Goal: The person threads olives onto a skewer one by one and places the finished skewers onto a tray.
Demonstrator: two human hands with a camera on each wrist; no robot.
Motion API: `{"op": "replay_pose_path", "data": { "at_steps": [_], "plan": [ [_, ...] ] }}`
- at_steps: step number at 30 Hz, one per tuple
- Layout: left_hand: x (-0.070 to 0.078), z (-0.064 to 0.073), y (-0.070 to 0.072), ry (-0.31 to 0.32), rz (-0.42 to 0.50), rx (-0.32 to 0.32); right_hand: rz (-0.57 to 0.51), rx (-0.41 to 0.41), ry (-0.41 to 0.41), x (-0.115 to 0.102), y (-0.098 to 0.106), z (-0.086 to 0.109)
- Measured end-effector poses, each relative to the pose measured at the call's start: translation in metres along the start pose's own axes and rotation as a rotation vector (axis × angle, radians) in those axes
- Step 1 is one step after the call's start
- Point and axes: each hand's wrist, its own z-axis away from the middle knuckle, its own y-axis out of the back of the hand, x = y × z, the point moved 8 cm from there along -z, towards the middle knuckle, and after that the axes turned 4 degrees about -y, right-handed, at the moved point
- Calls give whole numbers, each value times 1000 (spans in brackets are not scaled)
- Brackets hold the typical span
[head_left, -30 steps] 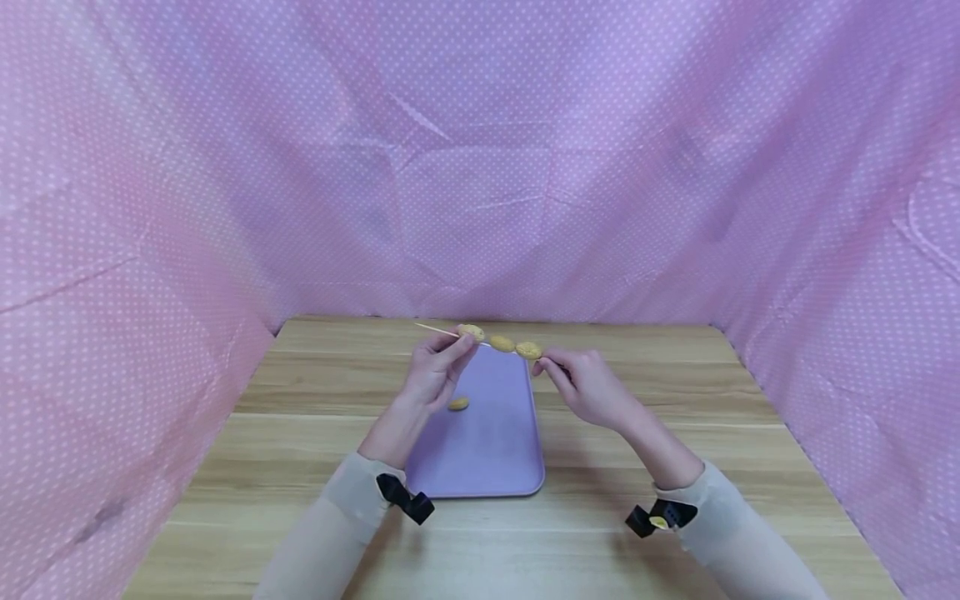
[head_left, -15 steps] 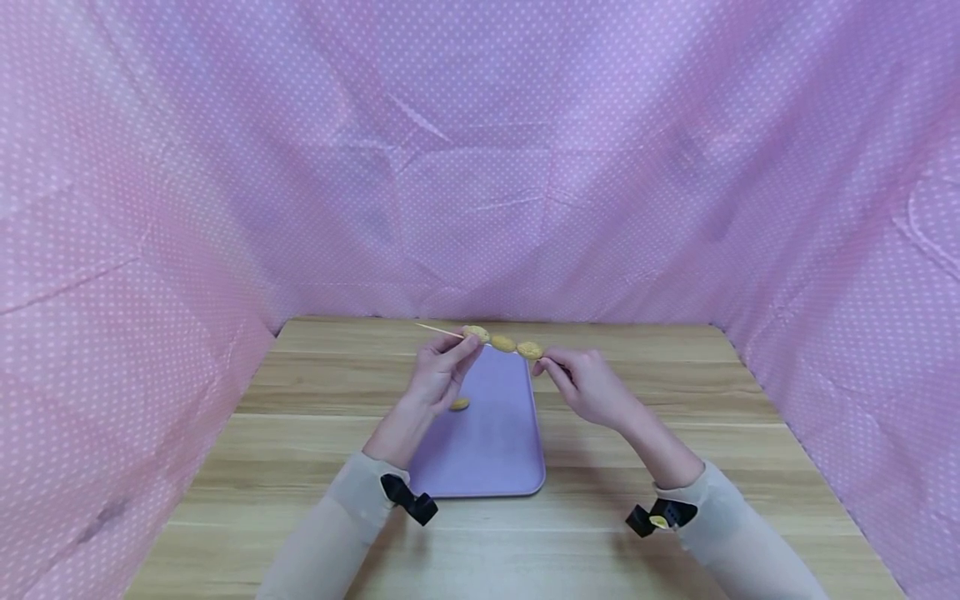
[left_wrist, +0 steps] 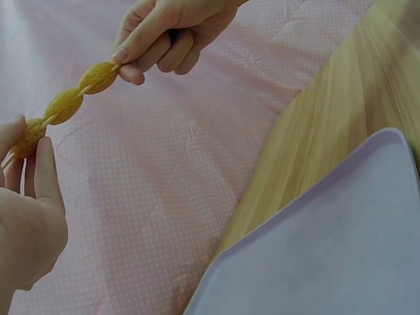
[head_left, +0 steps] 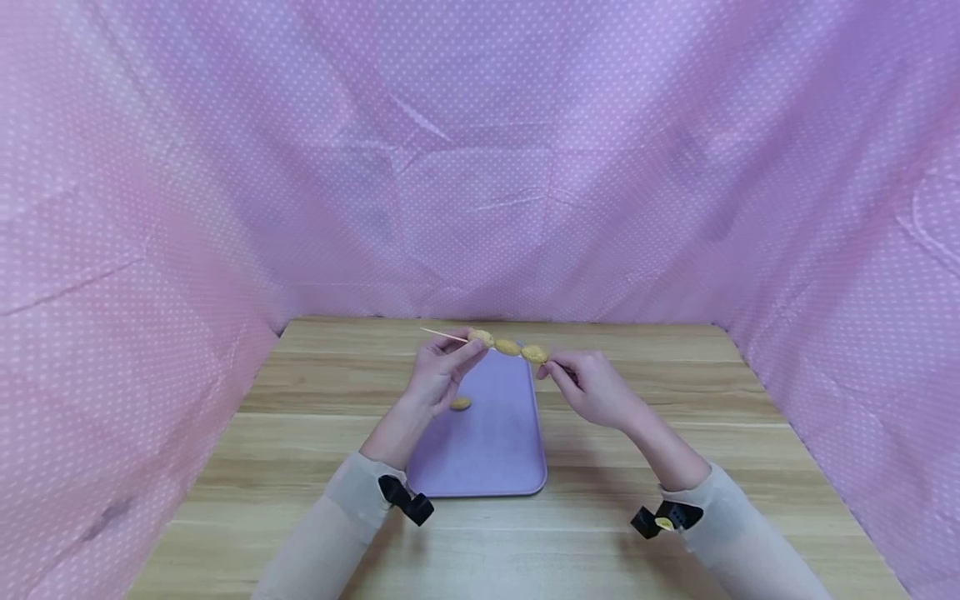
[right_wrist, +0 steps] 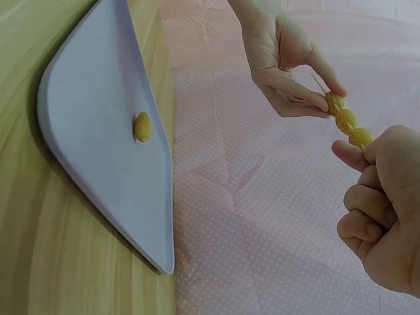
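Note:
A thin wooden skewer (head_left: 442, 334) runs through three yellow, oval pieces with rough, netted skin, held up above the table. My left hand (head_left: 437, 375) pinches the leftmost piece (head_left: 482, 337) between thumb and fingers, and the skewer's bare tip sticks out beyond it to the left. The middle piece (left_wrist: 63, 106) and the rightmost piece (left_wrist: 100, 77) sit close beside it. At the other end, my right hand (right_wrist: 394, 210) pinches the skewer right by the last piece, its other fingers curled in; the skewer's end there is hidden. A similar loose piece (right_wrist: 142, 126) lies on the tray.
A lilac tray (head_left: 487, 475) lies lengthwise under the hands on a wooden table (head_left: 675, 400). Pink dotted cloth (head_left: 480, 167) encloses the table at the back and both sides. Black wrist cameras (head_left: 405, 498) sit on both forearms.
My left hand has slid the leftmost piece rightward along the skewer, closing the gap to the middle piece. Latest, skewer and both hands have shifted slightly right and down.

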Motion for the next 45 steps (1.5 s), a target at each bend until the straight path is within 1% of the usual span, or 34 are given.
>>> {"op": "replay_pose_path", "data": {
  "at_steps": [3,7,9,11,14,16,17,18,19,20,21,23,25,26,27,28,30,31,32,33,37,39,40,42,43,45],
  "plan": [
    [-3,0,-1,21,-32,-30,-16,-31,-23,6,-4,6],
    [-7,-1,3,51,-42,-22,-35,-75,-19,9,-12,12],
    [-9,-2,4,54,-43,-18,-42,-81,-12,8,-15,14],
    [-9,-2,5,50,-55,-28,-48,-74,-14,8,-16,15],
    [-10,-3,7,45,-82,-56,-56,-40,-18,9,-15,16],
    [-12,-3,12,63,-117,-70,-54,-14,-16,11,-13,16],
    [-13,-3,15,82,-144,-75,-56,-1,-13,12,-11,16],
    [-15,-2,18,104,-198,-89,-55,13,-9,14,-9,17],
    [-16,-1,21,121,-276,-115,-54,26,-5,16,-6,17],
    [-17,-1,24,126,-388,-146,-49,35,-4,18,-3,18],
    [-18,0,28,123,-528,-180,-40,44,-3,20,0,19],
    [-19,1,35,81,-866,-249,-30,53,-7,24,7,21],
    [-21,3,44,40,-1188,-279,-19,55,-12,28,12,25],
    [-22,3,49,38,-1322,-282,-12,52,-11,29,14,26],
    [-25,4,54,54,-1421,-286,-7,47,-9,29,16,27],
    [-27,5,58,76,-1495,-291,-3,42,-3,30,17,28],
    [-32,7,64,131,-1580,-302,6,31,11,30,19,27],
    [-35,6,65,137,-1613,-315,15,25,14,31,19,28],
    [-37,5,65,143,-1632,-319,18,17,17,32,20,27],
    [-39,4,66,136,-1648,-322,18,8,16,33,20,27],
    [-45,-1,64,81,-1699,-329,5,-22,15,36,20,28],
    [-46,-3,64,57,-1707,-324,3,-24,16,38,21,30],
    [-46,-4,63,46,-1698,-321,3,-22,17,40,22,31],
    [-43,-6,62,7,-1644,-293,9,-16,11,43,23,35],
    [-39,-7,61,-25,-1604,-275,15,-17,0,45,24,37],
    [-24,-9,56,-90,-1498,-227,18,-18,-15,48,24,41]
  ]
}}
